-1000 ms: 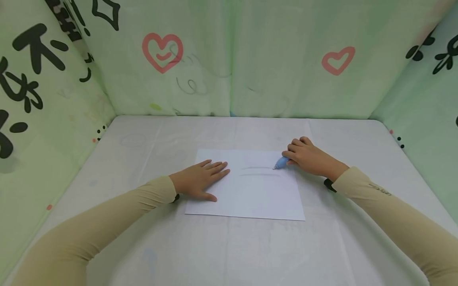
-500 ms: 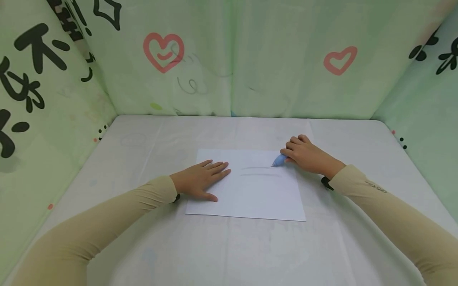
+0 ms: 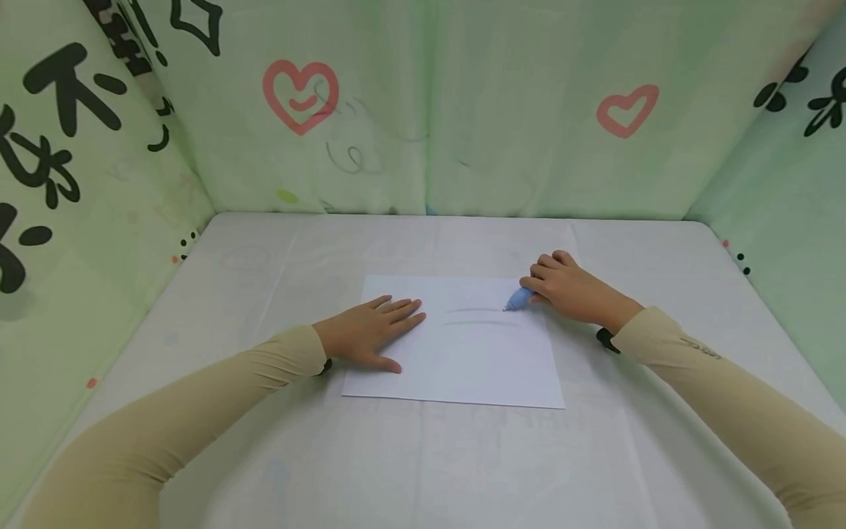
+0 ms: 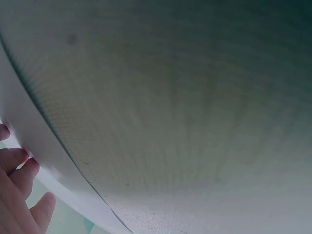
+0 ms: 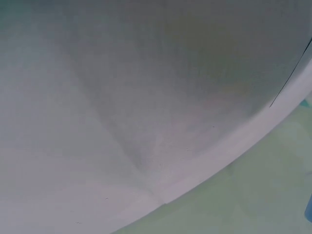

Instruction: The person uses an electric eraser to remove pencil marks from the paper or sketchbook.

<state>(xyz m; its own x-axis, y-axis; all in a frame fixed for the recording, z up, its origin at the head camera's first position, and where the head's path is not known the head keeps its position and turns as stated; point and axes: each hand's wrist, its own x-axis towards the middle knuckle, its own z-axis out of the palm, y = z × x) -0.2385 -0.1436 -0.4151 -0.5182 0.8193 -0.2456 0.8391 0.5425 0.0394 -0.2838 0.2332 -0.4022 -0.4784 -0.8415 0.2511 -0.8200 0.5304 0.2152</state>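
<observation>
A white sheet of paper (image 3: 463,371) lies on the white-covered table. Spread flat over its left part is my left hand (image 3: 371,335), fingers straight; its fingertips (image 4: 23,175) also show in the left wrist view. At the sheet's upper right, my right hand (image 3: 573,292) grips a thick light-blue pen (image 3: 518,299) with a narrow pointed tip. The tip is at the paper, by the right end of an upper faint line (image 3: 472,309). A second faint line (image 3: 481,322) runs just below. Only a blue sliver (image 5: 308,209) appears at the right wrist view's edge.
The table (image 3: 423,470) has a pale cloth with fold creases. Green fabric walls with red hearts (image 3: 300,98) and black lettering (image 3: 69,88) enclose its back and both sides. A dark band (image 3: 606,340) shows under the right sleeve's cuff.
The pen in my right hand shifts slightly up and left, then slightly back right and down. My left hand stays on the paper, and the two lines look the same.
</observation>
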